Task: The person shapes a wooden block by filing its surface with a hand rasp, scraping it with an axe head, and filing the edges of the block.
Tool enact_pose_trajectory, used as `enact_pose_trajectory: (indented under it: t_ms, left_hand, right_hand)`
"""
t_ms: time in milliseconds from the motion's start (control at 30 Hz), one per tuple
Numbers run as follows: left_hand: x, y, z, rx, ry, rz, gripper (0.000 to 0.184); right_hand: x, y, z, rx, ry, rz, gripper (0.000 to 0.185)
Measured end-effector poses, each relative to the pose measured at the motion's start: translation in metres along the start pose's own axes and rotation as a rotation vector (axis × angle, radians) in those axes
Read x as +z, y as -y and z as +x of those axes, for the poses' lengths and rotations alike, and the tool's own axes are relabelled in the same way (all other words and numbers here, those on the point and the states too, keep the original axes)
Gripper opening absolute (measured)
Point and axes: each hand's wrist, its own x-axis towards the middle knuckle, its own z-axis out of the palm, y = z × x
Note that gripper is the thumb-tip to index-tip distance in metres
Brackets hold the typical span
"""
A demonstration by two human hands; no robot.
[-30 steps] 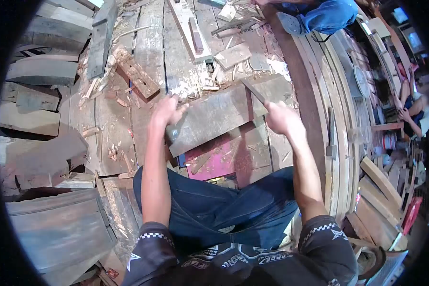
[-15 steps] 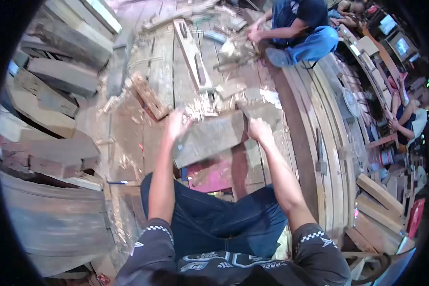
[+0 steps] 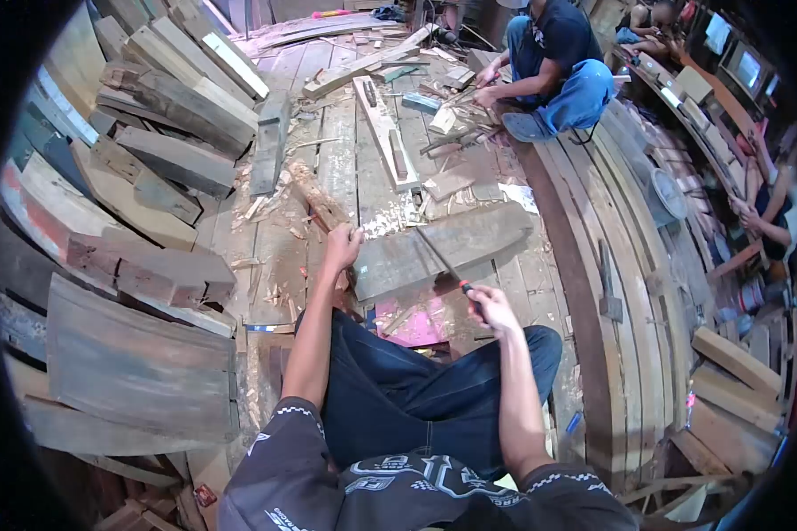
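Plank floor [image 3: 332,168]: weathered boards run away from the person, littered with chips and offcuts.
Timber stack [image 3: 177,97]: beams and slabs lie close together along the left side.
Long boards [image 3: 642,380]: laid side by side down the right; a mallet-like tool [image 3: 608,305] lies on them.
Co-worker [image 3: 562,53]: crouched at the upper right in a dark top and blue jeans, forearms reaching toward the floor, well apart from the person's own hands.
Folded legs [image 3: 416,389]: in dark blue jeans, just below the work.
Wood block [image 3: 487,234]: a thick grey-brown piece lying across the floor in front of the legs, its right end farther off than its left.
Pale beam [image 3: 385,137]: beyond the block, pointing away, with slots along its top.
Rough beam [image 3: 319,202]: reddish and worn, slanting up behind the left hand.
Long tool [image 3: 441,257]: a thin dark shaft with a red and black handle, crossing over the block's face — whether it touches, I cannot tell.
Pink sheet [image 3: 416,320]: flat, between block and legs.
Right hand [image 3: 494,308]: fingers wrapped around the tool's handle.
Left hand [image 3: 344,246]: fingers curled at the block's left end — I cannot tell whether they grip it.
Shavings [image 3: 391,219]: pale curls heaped just behind the block.
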Motion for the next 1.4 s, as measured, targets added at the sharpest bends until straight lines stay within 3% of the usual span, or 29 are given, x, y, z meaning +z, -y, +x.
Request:
enact_pose_trajectory:
  t_ms: [267,400,567,667,833,967,1100,1167,1400]
  left_hand:
    - [-0.013,0.042,-0.042,-0.176,-0.031,0.011,0.027]
    - [-0.009,0.048,-0.046,-0.321,-0.047,-0.099,0.026]
    - [0.003,0.039,-0.042,-0.229,0.035,0.034,0.026]
    - [0.007,0.033,-0.041,-0.185,0.039,0.097,0.026]
    - [0.013,0.045,-0.043,-0.170,0.052,0.102,0.026]
    - [0.008,0.031,-0.039,-0.227,0.074,0.100,0.019]
    - [0.009,0.024,-0.042,-0.187,0.036,0.088,0.018]
    - [0.007,0.020,-0.042,-0.187,0.063,0.074,0.019]
    - [0.019,0.028,-0.044,-0.155,0.041,0.179,0.022]
  right_hand:
    - [0.047,-0.031,0.016,0.200,0.196,0.253,0.026]
    - [0.043,-0.027,0.016,0.269,0.094,0.204,0.035]
    - [0.041,-0.042,0.029,0.334,0.121,0.413,0.055]
    - [0.044,-0.047,0.033,0.320,0.172,0.339,0.059]
    - [0.049,-0.059,0.042,0.302,0.140,-0.104,0.051]
    - [0.053,-0.105,0.074,0.051,0.085,-0.443,0.036]
    - [0.051,-0.134,0.085,0.020,0.071,-0.456,0.028]
    - [0.057,-0.102,0.059,0.122,0.069,-0.426,0.029]
    - [0.055,-0.096,0.057,-0.048,-0.070,-0.814,0.028]
